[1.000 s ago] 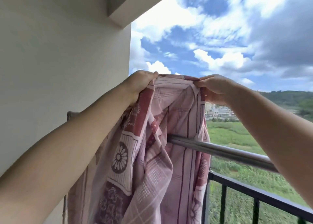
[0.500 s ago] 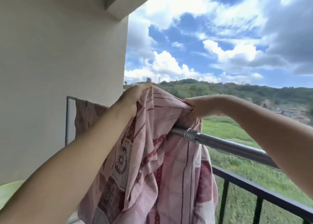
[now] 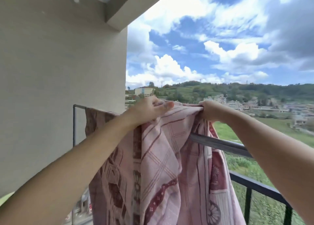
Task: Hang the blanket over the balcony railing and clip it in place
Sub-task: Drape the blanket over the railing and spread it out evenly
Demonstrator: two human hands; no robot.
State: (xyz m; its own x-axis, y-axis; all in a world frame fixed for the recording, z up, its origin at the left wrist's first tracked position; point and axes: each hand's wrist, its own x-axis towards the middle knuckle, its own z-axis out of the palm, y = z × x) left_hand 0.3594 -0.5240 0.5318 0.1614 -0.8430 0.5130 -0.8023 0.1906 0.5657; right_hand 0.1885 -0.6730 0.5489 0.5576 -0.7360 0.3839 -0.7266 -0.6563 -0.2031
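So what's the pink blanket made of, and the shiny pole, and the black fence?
The blanket looks like soft woven cloth, maybe cotton: it folds and droops, with a woven check pattern. The pole seems to be bare metal, probably steel: grey and smooth with a dull shine. The black railing looks like painted metal: straight bars in flat, even black.
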